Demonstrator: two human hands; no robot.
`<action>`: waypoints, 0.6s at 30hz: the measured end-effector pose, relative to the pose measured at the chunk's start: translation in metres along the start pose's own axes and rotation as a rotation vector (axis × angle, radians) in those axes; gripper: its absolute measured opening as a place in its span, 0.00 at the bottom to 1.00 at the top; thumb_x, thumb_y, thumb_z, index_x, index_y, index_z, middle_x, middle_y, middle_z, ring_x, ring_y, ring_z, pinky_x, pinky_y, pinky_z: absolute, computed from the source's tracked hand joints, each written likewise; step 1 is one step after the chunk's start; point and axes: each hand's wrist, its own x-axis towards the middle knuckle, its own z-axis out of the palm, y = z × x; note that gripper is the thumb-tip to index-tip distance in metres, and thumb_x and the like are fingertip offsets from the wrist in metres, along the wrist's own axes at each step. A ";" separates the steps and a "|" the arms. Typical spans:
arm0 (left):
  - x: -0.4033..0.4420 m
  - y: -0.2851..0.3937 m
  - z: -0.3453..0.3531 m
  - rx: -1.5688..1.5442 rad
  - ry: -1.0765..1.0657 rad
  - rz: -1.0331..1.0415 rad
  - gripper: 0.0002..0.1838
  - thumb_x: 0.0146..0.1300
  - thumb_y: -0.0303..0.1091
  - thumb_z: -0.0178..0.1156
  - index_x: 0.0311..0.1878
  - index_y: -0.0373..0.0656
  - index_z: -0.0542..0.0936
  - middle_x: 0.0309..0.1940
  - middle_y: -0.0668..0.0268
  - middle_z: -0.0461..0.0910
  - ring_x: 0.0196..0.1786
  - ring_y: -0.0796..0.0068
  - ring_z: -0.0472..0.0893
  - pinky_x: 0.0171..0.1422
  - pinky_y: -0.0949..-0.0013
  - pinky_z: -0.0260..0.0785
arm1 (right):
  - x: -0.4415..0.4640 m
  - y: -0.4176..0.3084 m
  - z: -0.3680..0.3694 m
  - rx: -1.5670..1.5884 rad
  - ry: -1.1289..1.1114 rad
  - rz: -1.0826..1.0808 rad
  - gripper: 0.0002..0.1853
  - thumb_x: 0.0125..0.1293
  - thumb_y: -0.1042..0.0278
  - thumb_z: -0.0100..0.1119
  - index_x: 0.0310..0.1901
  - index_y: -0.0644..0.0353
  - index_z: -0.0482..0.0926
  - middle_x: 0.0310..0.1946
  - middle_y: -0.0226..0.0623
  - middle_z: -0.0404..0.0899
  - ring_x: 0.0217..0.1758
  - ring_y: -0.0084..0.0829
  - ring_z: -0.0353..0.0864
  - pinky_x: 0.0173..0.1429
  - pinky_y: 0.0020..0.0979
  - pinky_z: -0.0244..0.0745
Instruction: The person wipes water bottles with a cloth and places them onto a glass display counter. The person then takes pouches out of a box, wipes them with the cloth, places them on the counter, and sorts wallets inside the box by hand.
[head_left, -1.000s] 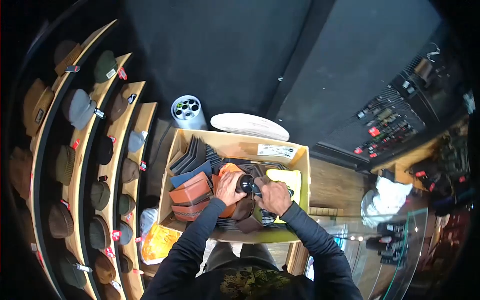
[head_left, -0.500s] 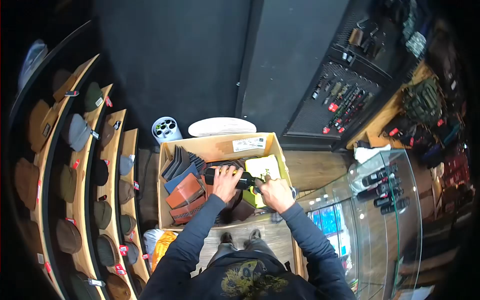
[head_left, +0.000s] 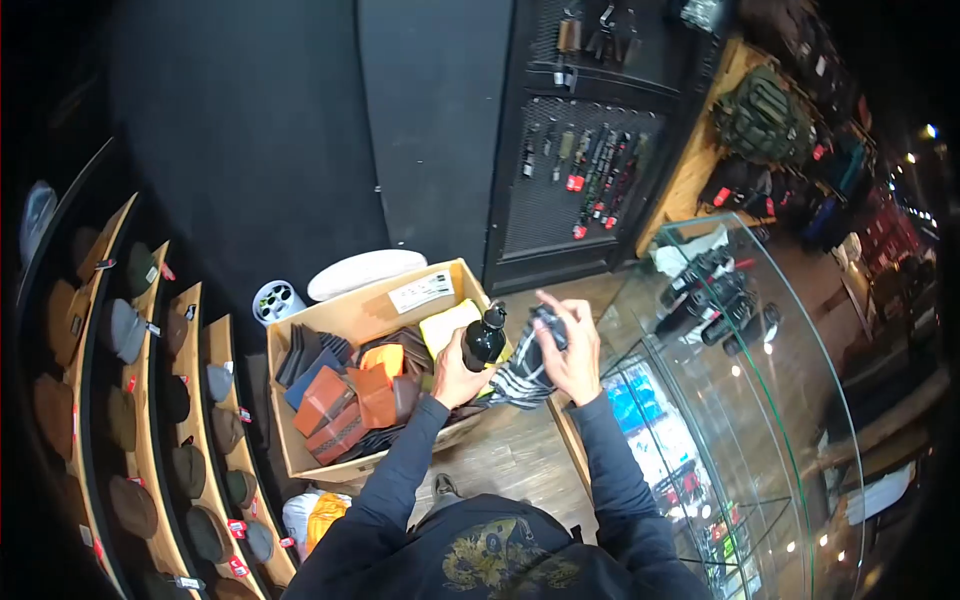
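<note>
A black bottle (head_left: 484,343) with a narrow top stands roughly upright in my left hand (head_left: 459,372), whose fingers are wrapped round it near the box's right edge. To the right, my right hand (head_left: 574,352) pinches the upper end of a dark cloth with white stripes (head_left: 520,374). The cloth hangs down between my hands, and part of it lies behind the bottle. Below and to the left is an open cardboard box (head_left: 365,306), holding brown leather pieces (head_left: 330,405), an orange item (head_left: 383,358) and a yellow item (head_left: 447,325).
On the right stands a glass display case (head_left: 780,400) with several black cylindrical items (head_left: 712,305) on top. Shelves of caps (head_left: 130,505) line the left side. Behind the box are a white tube holder (head_left: 277,301) and a white round object (head_left: 366,272).
My view has turned to the right. Both hands have moved right from over the box, and the bottle has gone from lying sideways to upright. The striped cloth now shows in my right hand.
</note>
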 end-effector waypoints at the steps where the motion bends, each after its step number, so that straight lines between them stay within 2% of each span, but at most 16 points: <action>1: -0.003 0.009 0.017 -0.008 0.021 0.030 0.32 0.45 0.31 0.74 0.56 0.40 0.73 0.45 0.52 0.83 0.50 0.50 0.84 0.56 0.57 0.76 | -0.001 0.006 -0.017 0.023 0.075 -0.056 0.22 0.66 0.69 0.62 0.62 0.53 0.79 0.43 0.43 0.73 0.43 0.41 0.79 0.51 0.36 0.75; 2: -0.006 0.017 0.032 -0.016 0.044 0.060 0.31 0.46 0.29 0.73 0.55 0.40 0.73 0.44 0.52 0.83 0.49 0.49 0.84 0.55 0.57 0.75 | -0.008 0.006 -0.038 0.073 0.109 0.030 0.21 0.69 0.66 0.59 0.62 0.57 0.78 0.42 0.40 0.73 0.45 0.38 0.78 0.52 0.34 0.74; 4: -0.014 0.034 0.055 0.004 -0.027 0.017 0.30 0.46 0.27 0.71 0.55 0.40 0.73 0.43 0.50 0.83 0.49 0.47 0.84 0.54 0.55 0.75 | -0.017 0.004 -0.070 0.307 0.261 0.128 0.21 0.74 0.62 0.55 0.62 0.64 0.76 0.41 0.36 0.78 0.42 0.29 0.77 0.51 0.30 0.72; 5: -0.018 0.044 0.069 0.019 -0.038 0.019 0.29 0.46 0.26 0.70 0.54 0.40 0.73 0.43 0.49 0.83 0.49 0.46 0.84 0.53 0.54 0.75 | -0.022 0.007 -0.079 0.318 0.395 0.112 0.20 0.76 0.63 0.53 0.63 0.66 0.75 0.44 0.36 0.80 0.41 0.27 0.76 0.51 0.29 0.72; 7: -0.029 0.059 0.098 0.022 -0.048 0.012 0.27 0.48 0.27 0.69 0.54 0.40 0.73 0.42 0.49 0.83 0.48 0.44 0.83 0.51 0.52 0.75 | -0.036 0.014 -0.088 0.412 0.628 0.223 0.21 0.76 0.64 0.54 0.64 0.68 0.73 0.50 0.40 0.80 0.48 0.28 0.77 0.57 0.29 0.70; 8: -0.033 0.068 0.112 0.020 -0.055 -0.009 0.27 0.49 0.27 0.69 0.54 0.41 0.73 0.42 0.49 0.83 0.47 0.43 0.83 0.50 0.52 0.75 | -0.043 0.021 -0.084 0.282 0.711 0.149 0.23 0.77 0.64 0.53 0.68 0.66 0.67 0.50 0.34 0.76 0.46 0.22 0.73 0.55 0.27 0.70; 9: -0.038 0.086 0.123 0.065 -0.053 -0.077 0.27 0.50 0.29 0.69 0.55 0.41 0.73 0.41 0.49 0.83 0.47 0.43 0.83 0.49 0.51 0.74 | -0.048 0.019 -0.081 0.099 0.752 0.037 0.24 0.75 0.66 0.54 0.67 0.68 0.66 0.53 0.39 0.74 0.52 0.28 0.74 0.63 0.32 0.67; 10: -0.046 0.097 0.134 0.023 -0.006 0.091 0.26 0.51 0.30 0.68 0.55 0.41 0.73 0.41 0.49 0.83 0.46 0.42 0.83 0.48 0.50 0.74 | -0.065 0.035 -0.062 0.169 0.736 0.016 0.25 0.71 0.66 0.60 0.63 0.69 0.66 0.58 0.44 0.73 0.61 0.35 0.72 0.70 0.36 0.62; 11: -0.054 0.089 0.152 -0.048 -0.019 0.069 0.26 0.52 0.34 0.69 0.55 0.41 0.73 0.41 0.50 0.83 0.47 0.43 0.83 0.48 0.50 0.74 | -0.082 0.046 -0.053 0.259 0.516 0.050 0.27 0.65 0.66 0.67 0.60 0.66 0.65 0.59 0.47 0.73 0.68 0.43 0.69 0.73 0.46 0.59; 12: -0.064 0.058 0.173 0.045 0.061 0.140 0.28 0.51 0.37 0.71 0.55 0.41 0.74 0.41 0.51 0.84 0.47 0.45 0.83 0.50 0.51 0.74 | -0.088 0.064 -0.055 0.030 0.308 -0.165 0.28 0.58 0.66 0.73 0.56 0.63 0.69 0.62 0.50 0.72 0.74 0.54 0.63 0.75 0.57 0.54; 14: -0.074 0.051 0.172 0.083 -0.071 0.075 0.30 0.52 0.40 0.71 0.58 0.42 0.75 0.45 0.52 0.84 0.50 0.48 0.83 0.54 0.52 0.75 | -0.099 0.057 -0.074 -0.104 0.179 -0.159 0.24 0.56 0.60 0.73 0.51 0.58 0.76 0.64 0.52 0.71 0.76 0.61 0.58 0.74 0.67 0.48; 15: -0.080 0.074 0.166 -0.035 -0.124 0.037 0.32 0.53 0.41 0.71 0.62 0.42 0.75 0.55 0.51 0.81 0.59 0.51 0.80 0.63 0.52 0.72 | -0.105 0.053 -0.083 -0.166 0.095 -0.136 0.20 0.59 0.51 0.70 0.50 0.51 0.82 0.71 0.52 0.64 0.77 0.65 0.54 0.75 0.68 0.45; 16: -0.085 0.070 0.170 -0.025 -0.108 0.089 0.35 0.54 0.43 0.70 0.66 0.43 0.73 0.64 0.51 0.76 0.67 0.51 0.75 0.71 0.51 0.65 | -0.109 0.050 -0.091 -0.176 0.104 -0.137 0.21 0.60 0.48 0.68 0.52 0.46 0.83 0.73 0.53 0.61 0.77 0.67 0.52 0.75 0.68 0.44; 18: -0.098 0.064 0.175 0.057 -0.172 0.093 0.38 0.56 0.44 0.68 0.69 0.42 0.70 0.69 0.49 0.70 0.72 0.48 0.69 0.76 0.51 0.59 | -0.122 0.047 -0.106 -0.201 0.076 -0.113 0.24 0.62 0.44 0.65 0.59 0.36 0.82 0.77 0.55 0.50 0.78 0.70 0.47 0.76 0.68 0.43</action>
